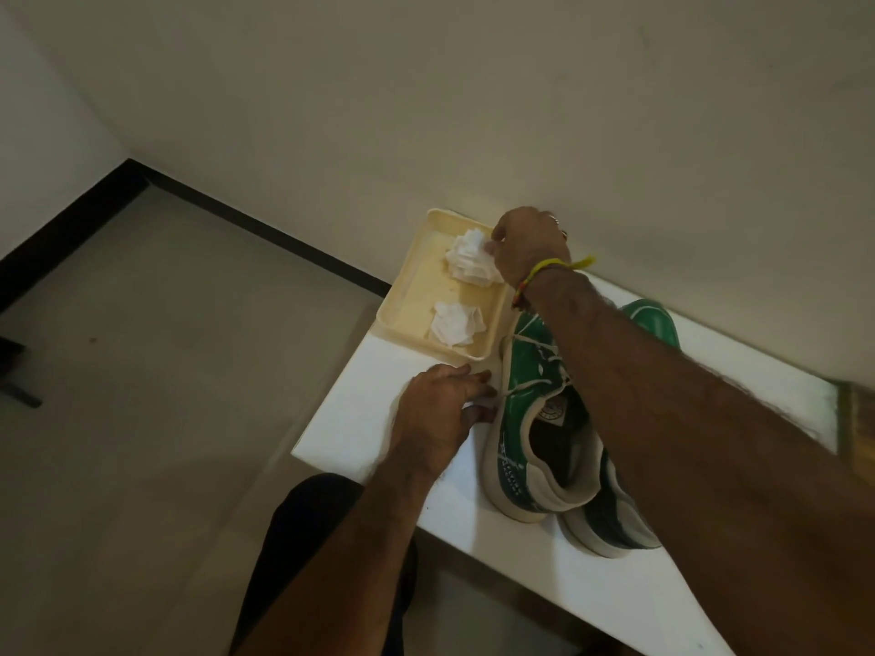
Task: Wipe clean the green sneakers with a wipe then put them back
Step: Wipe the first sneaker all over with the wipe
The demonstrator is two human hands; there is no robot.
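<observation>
Two green sneakers with white soles stand side by side on a white table (379, 390). The left sneaker (525, 409) is in full view; the right sneaker (653, 324) lies mostly under my right forearm. My right hand (530, 248) reaches over them to a cream tray (412, 295) and pinches the far crumpled white wipe (466, 260). A second crumpled wipe (454, 324) lies nearer in the tray. My left hand (440, 409) rests on the table beside the left sneaker, fingertips touching its side; a bit of white shows under the fingers.
The table stands against a pale wall (473, 111), with the tray at its far left corner. Grey floor (142, 371) with a dark skirting lies to the left. A wooden object (857, 419) shows at the right edge. My dark-trousered leg (308, 537) is under the table edge.
</observation>
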